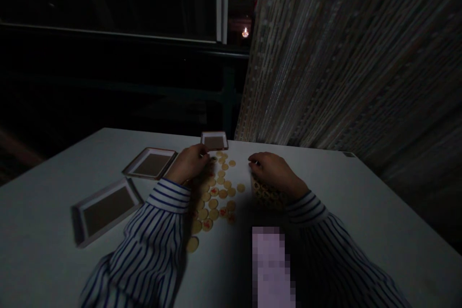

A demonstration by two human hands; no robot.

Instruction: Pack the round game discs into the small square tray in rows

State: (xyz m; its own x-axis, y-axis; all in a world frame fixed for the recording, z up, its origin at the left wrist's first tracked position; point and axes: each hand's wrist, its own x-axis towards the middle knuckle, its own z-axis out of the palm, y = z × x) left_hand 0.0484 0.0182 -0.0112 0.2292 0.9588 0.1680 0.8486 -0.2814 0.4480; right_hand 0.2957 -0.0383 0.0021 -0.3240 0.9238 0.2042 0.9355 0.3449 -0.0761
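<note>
Several round yellowish game discs, some with red marks, lie scattered on a pale table between my two hands. My left hand rests at the far left of the pile, fingers curled and pinched near a disc by a small tray. My right hand lies to the right of the discs, fingers bent down onto the table, over a patterned heap I cannot make out. Both wrists wear blue-striped white sleeves.
Two more shallow rectangular trays with brown insides lie on the left: one close to my left hand, one nearer the front. A ribbed curtain hangs at the right behind the table. The room is dark.
</note>
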